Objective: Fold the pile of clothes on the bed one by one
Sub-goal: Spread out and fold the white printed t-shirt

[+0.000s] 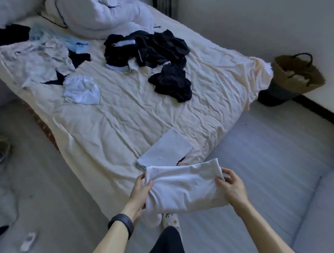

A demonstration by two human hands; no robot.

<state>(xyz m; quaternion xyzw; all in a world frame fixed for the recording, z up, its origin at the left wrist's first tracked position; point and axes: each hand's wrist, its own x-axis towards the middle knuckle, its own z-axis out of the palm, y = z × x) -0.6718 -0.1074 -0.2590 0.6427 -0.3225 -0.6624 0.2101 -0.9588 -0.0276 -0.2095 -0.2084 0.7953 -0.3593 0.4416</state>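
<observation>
Low centre of frame, the left hand and right hand each grip an end of the folded white garment, held just off the bed corner beside a folded grey piece.

The garment you hold is plain white. The bed has a cream sheet; black clothes toward its right edge, white and pale-blue clothes toward its left.
</observation>
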